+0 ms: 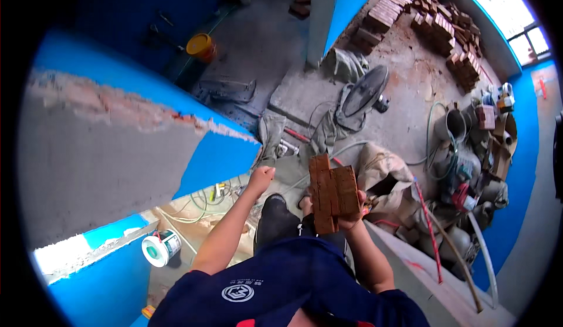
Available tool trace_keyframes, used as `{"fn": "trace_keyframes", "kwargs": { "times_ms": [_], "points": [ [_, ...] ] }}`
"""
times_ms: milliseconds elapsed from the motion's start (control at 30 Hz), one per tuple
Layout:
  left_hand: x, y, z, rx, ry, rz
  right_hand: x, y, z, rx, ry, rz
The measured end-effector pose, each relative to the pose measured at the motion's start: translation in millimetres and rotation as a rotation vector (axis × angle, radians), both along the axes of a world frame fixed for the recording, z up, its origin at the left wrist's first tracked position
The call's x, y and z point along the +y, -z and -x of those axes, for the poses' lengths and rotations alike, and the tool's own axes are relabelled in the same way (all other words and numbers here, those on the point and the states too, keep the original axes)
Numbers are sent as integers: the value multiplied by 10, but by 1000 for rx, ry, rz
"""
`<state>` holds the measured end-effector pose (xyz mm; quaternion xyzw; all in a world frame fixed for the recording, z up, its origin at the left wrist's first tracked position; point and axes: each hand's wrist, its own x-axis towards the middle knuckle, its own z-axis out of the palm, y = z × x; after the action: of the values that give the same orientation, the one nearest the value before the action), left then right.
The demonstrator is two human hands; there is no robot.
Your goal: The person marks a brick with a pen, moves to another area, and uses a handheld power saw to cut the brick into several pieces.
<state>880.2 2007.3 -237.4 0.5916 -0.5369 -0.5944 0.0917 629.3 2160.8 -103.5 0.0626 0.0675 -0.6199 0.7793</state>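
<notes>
Several red-brown bricks (333, 192) are bunched together in front of my body, their ends uneven. My right hand (353, 212) grips the bunch from its right side, with the fingers partly hidden behind the bricks. To the left, my left hand (261, 180) is held up in a loose fist, apart from the bricks, and nothing shows in it. It is close to the end of the blue and grey half-wall (223, 157).
A round fan (366, 90) and cloth lie ahead. An open woven sack (384, 165) stands right of the bricks. Brick stacks (437, 28) line the far right. Buckets, pipes and bags crowd the right wall. A white bucket (161, 249) and hoses sit left; a yellow bucket (200, 46) stands farther off.
</notes>
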Motion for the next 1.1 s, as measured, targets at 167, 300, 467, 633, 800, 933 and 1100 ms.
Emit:
{"fn": "trace_keyframes", "kwargs": {
  "times_ms": [167, 300, 467, 633, 800, 933, 1100],
  "points": [
    [-735, 589, 572, -411, 143, 31, -872, -181, 578, 143, 64, -86],
    [-1686, 1166, 554, -538, 161, -7, -2080, -475, 651, 211, -96, -231],
    [-3138, 1471, 1309, -269, -222, -270, -3806, 110, 956, 230, -185, -300],
    [-4915, 1336, 750, -362, 38, 276, -5763, 99, 728, 116, -428, -325],
    [-6604, -101, 1369, 139, -41, 31, -7219, 396, 1126, 359, -445, -616],
    [-7486, -1282, 1434, 255, 182, 147, -8383, 269, 875, 543, -481, -544],
    [-8662, -1345, 1733, -39, 177, 265, -9881, 651, 881, 418, -597, -381]
  ]
}}
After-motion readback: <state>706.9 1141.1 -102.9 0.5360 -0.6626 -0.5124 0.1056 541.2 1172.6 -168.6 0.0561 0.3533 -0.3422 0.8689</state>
